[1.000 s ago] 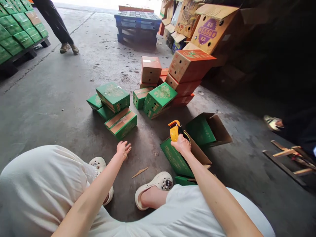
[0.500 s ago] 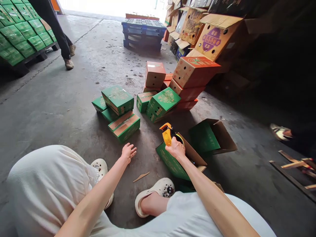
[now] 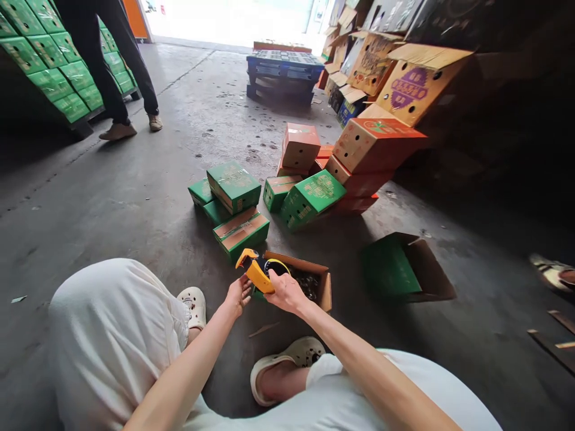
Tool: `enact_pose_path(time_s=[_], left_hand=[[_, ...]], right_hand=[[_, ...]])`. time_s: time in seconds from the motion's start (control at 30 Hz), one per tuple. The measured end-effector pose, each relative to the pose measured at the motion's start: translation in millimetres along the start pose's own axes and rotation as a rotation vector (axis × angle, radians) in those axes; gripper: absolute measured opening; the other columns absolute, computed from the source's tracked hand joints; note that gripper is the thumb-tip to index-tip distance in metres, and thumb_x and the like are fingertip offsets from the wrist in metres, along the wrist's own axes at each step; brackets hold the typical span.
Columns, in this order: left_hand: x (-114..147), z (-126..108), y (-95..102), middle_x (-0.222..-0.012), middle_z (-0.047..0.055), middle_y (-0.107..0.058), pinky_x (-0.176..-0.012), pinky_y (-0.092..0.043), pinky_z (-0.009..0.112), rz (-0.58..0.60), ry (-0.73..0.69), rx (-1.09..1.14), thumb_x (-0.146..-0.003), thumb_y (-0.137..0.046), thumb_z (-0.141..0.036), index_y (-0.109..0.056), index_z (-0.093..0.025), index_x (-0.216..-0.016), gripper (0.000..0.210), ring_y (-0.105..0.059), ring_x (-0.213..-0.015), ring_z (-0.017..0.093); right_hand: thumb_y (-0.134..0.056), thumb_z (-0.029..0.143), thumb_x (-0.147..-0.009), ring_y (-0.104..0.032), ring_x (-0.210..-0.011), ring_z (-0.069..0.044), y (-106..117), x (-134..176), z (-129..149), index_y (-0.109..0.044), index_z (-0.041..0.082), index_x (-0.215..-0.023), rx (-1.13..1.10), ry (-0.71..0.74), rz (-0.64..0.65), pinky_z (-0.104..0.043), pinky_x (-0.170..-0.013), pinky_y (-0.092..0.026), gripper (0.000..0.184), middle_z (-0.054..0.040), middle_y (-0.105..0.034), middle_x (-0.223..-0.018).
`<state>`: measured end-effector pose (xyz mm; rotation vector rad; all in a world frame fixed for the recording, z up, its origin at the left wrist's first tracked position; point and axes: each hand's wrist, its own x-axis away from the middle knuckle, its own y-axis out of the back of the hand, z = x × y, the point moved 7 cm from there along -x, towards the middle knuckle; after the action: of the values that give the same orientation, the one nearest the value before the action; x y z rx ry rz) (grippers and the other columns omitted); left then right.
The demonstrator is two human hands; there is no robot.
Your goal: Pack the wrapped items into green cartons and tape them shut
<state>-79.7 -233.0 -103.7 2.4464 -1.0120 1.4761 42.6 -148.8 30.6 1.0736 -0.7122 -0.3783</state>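
A yellow and black tape dispenser [image 3: 259,276] is in my right hand [image 3: 286,291], with fingers wrapped round it. It is held over the left part of an open-topped green carton [image 3: 324,292] with dark contents. My left hand [image 3: 238,295] is just below the dispenser's front end, by the carton's left end. Its fingers are slightly bent and apart; I cannot tell whether they touch the carton. Directly beyond is a closed green carton [image 3: 242,230] with tape along its brown top, beside several stacked green cartons [image 3: 233,182].
To the right, an open green carton [image 3: 390,266] lies on its side. Orange cartons [image 3: 372,146] are stacked farther back, near blue pallets [image 3: 283,69]. A person in dark trousers [image 3: 112,66] is by the green carton stack [image 3: 49,84]. Wood strips [image 3: 550,347] lie at far right.
My right hand has brought the dispenser left, close to my left hand. The open carton has shifted left and turned, showing its contents. The person at far left has stepped, and the view has shifted.
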Motion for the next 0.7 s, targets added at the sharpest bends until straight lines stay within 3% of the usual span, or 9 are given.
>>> enact_pose_path(time_s=[0.1,0.23,0.33,0.43,0.5,0.57,0.7], left_hand=[[10.4,-3.3,-11.9,-0.141,0.011,-0.066,-0.116,-0.041,0.048,0.12,-0.085,-0.069,-0.097,-0.064,-0.048,-0.068,-0.026,-0.125,0.035,-0.057,-0.139,0.028],[24.2,-10.6,-32.9,-0.15,0.013,-0.06,-0.122,-0.035,0.042,0.234,-0.342,-0.225,-0.078,-0.088,-0.043,-0.06,-0.025,-0.144,0.074,-0.048,-0.147,0.031],[30.8,-7.8,-44.5,-0.158,0.012,-0.053,-0.125,-0.031,0.039,0.279,-0.462,-0.261,-0.07,-0.092,-0.028,-0.054,-0.025,-0.15,0.089,-0.038,-0.153,0.032],[29.6,-1.0,-49.3,-0.163,0.01,-0.047,-0.126,-0.029,0.04,0.266,-0.453,-0.258,-0.071,-0.085,-0.016,-0.049,-0.026,-0.153,0.09,-0.033,-0.156,0.032],[28.4,0.4,-51.2,-0.166,0.008,-0.043,-0.127,-0.027,0.039,0.25,-0.46,-0.268,-0.07,-0.079,-0.011,-0.049,-0.027,-0.154,0.09,-0.03,-0.157,0.031],[28.7,-0.7,-52.1,-0.167,0.007,-0.04,-0.128,-0.025,0.037,0.231,-0.489,-0.287,-0.069,-0.072,-0.008,-0.048,-0.026,-0.154,0.09,-0.03,-0.158,0.029],[31.8,-2.8,-50.9,-0.168,0.006,-0.04,-0.129,-0.022,0.035,0.187,-0.506,-0.368,-0.071,-0.063,-0.007,-0.047,-0.023,-0.156,0.088,-0.032,-0.157,0.027]], right_hand=[[-0.071,0.038,-0.086,-0.07,-0.093,-0.026,8.9,3.3,-6.7,-0.054,0.021,-0.118,-0.198,-0.077,-0.047,-0.026,-0.069,-0.036,0.041,-0.0078,-0.075,-0.098],[-0.071,0.046,-0.088,-0.071,-0.09,-0.026,35.8,26.2,-43.0,-0.051,0.024,-0.11,-0.347,-0.316,-0.208,-0.026,-0.069,-0.04,0.037,-0.0042,-0.073,-0.095],[-0.067,0.05,-0.092,-0.073,-0.096,-0.031,57.6,61.9,-95.0,-0.052,0.022,-0.116,-0.203,-0.619,-0.319,-0.03,-0.073,-0.045,0.039,-0.0107,-0.074,-0.099],[-0.061,0.048,-0.097,-0.074,-0.103,-0.036,66.3,98.4,-148.4,-0.052,0.014,-0.125,0.012,-0.854,-0.333,-0.036,-0.081,-0.049,0.045,-0.0194,-0.075,-0.103],[-0.064,0.048,-0.095,-0.074,-0.106,-0.036,56.5,112.5,-175.6,-0.055,0.013,-0.125,0.023,-0.93,-0.302,-0.038,-0.083,-0.051,0.047,-0.0219,-0.075,-0.107],[-0.068,0.048,-0.091,-0.074,-0.105,-0.034,35.5,116.5,-192.1,-0.061,0.014,-0.117,-0.116,-0.953,-0.275,-0.035,-0.08,-0.053,0.044,-0.0204,-0.076,-0.109],[-0.069,0.047,-0.088,-0.076,-0.1,-0.031,-1.2,108.0,-200.4,-0.07,0.015,-0.104,-0.369,-0.939,-0.304,-0.031,-0.072,-0.054,0.036,-0.0165,-0.078,-0.102]])
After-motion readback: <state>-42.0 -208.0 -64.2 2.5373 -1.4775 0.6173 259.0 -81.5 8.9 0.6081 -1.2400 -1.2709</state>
